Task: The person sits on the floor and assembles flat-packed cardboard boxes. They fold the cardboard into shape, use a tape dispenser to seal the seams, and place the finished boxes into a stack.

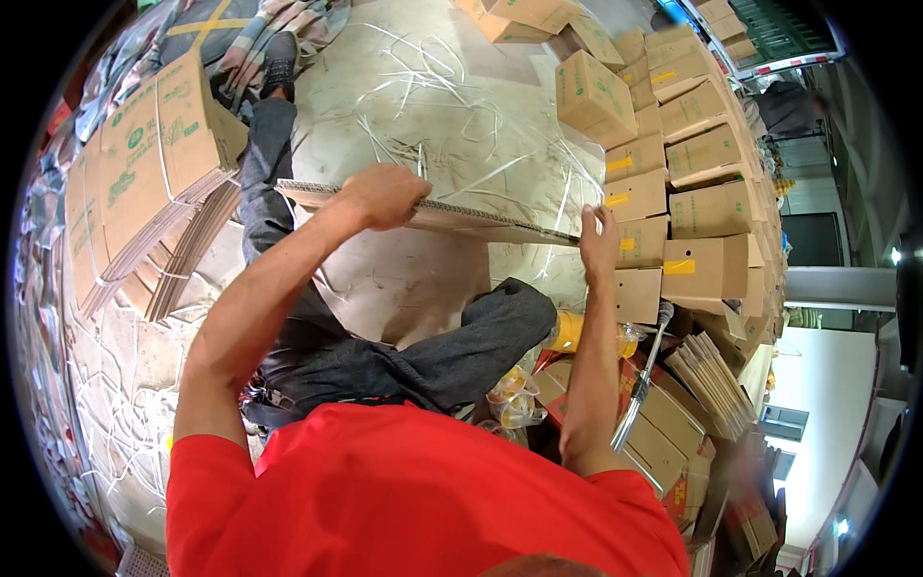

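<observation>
The right hand (597, 234) pinches the right end of a flattened cardboard sheet (452, 213), fingers closed on its edge. The left hand (385, 195) clamps over the same sheet further left, fingers curled round it. The sheet hangs level above the knees. Beyond lie white straps (433, 87) on the floor and stacked cartons (692, 144)

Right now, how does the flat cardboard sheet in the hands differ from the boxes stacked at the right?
The cardboard sheet is flat, seen edge-on, and gripped by the left hand and right hand. The stacked boxes are folded into closed cubes, some with yellow tape, and rest untouched. Both are brown corrugated cardboard.
</observation>
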`<state>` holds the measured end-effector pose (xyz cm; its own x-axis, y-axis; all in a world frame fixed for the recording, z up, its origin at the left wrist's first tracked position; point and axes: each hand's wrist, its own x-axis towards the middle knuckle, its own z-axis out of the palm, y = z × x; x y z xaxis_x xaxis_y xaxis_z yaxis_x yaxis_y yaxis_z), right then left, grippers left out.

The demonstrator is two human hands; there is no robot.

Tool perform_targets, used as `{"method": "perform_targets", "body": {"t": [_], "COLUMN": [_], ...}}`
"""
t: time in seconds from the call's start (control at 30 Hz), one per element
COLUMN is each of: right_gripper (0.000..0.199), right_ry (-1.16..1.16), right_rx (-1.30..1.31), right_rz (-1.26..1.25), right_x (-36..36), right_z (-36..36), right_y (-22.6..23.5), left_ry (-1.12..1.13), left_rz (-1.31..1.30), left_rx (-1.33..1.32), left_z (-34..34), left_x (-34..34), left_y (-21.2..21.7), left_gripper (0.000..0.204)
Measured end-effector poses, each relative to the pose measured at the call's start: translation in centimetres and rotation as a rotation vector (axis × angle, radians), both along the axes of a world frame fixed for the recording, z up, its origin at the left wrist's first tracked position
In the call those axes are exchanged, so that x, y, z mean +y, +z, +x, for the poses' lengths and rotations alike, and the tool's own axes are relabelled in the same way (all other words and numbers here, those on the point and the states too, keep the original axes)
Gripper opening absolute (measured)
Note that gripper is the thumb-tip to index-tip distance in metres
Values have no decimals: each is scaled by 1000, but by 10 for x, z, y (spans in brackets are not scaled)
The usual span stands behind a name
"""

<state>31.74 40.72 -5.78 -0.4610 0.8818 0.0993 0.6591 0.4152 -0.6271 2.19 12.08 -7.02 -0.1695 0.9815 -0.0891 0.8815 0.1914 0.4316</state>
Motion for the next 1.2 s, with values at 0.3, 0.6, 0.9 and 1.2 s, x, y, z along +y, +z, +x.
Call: {"method": "perform_targets", "body": {"t": [0.3,0.6,0.9,1.2], "right_gripper": [108,90,99,104], "right_ry": [-217,-221,-172,-127], "right_rx": [546,690,728,719], "right_rz": [-472,-555,-520,-545], "right_x": [-38,-23,-27,-28], "right_z": [-20,-46,-48,-46], "right_y": [-70,-84,-80,-74], "left_ry": [-34,-250,83,11], "left_rz": [-81,-95,-255,-307], "left_rx": [-11,-501,-836,-1016], "left_z": [-14,-47,-60,-26], "left_x": [16,-6,-120,-131], "left_y": [10,-3,-7,-24], "left_gripper": [22,56,81,98]}}
